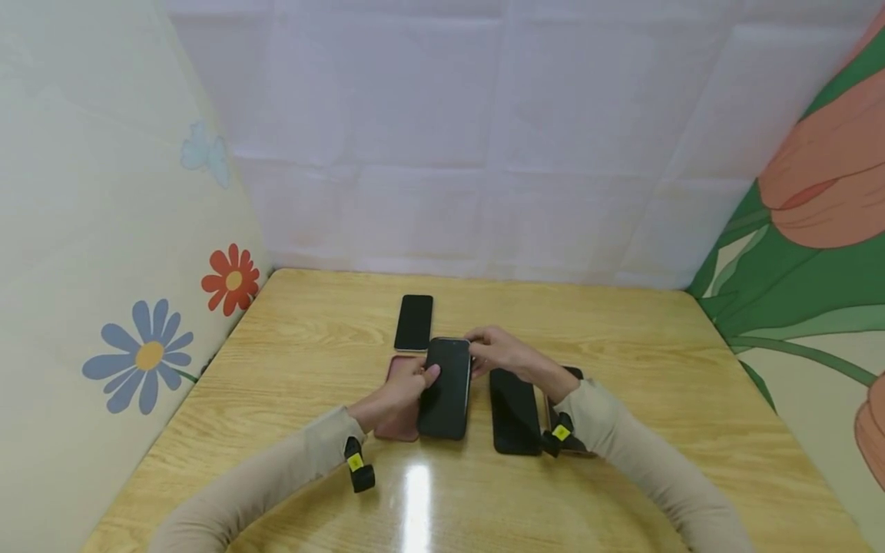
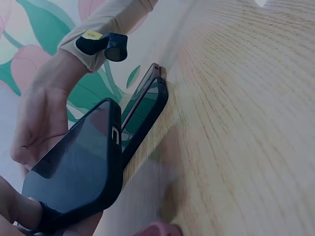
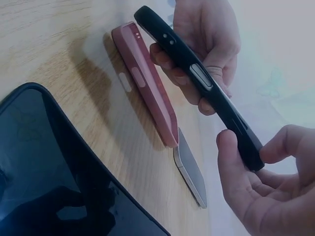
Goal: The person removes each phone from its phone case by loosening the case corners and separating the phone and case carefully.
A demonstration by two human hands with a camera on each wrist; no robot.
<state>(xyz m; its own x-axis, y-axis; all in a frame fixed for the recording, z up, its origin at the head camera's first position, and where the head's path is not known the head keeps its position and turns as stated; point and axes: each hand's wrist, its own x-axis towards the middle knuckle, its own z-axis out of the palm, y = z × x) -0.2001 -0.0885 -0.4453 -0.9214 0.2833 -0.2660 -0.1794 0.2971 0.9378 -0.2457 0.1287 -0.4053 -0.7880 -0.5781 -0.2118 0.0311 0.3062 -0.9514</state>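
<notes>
Above the table, both hands hold a phone in a black case (image 1: 445,392), screen up. My left hand (image 1: 408,388) grips its left side, thumb on the screen's edge. At the top right corner, my right hand (image 1: 499,353) pinches the phone and case, thumb and finger on opposite faces in the right wrist view. There, the phone's edge (image 3: 237,118) seems to stand slightly out of the case near those fingers. Under the left hand lies a pink phone case (image 3: 152,93), its hollow side visible. A phone without a case (image 1: 415,322) lies just beyond it.
Right of the held phone, another dark phone in a black case (image 1: 515,415) lies on the wooden table (image 1: 311,330). Beside it, a pinkish-edged phone (image 2: 145,86) is partly hidden under the right wrist in the head view. A white cloth wall (image 1: 429,192) rises behind.
</notes>
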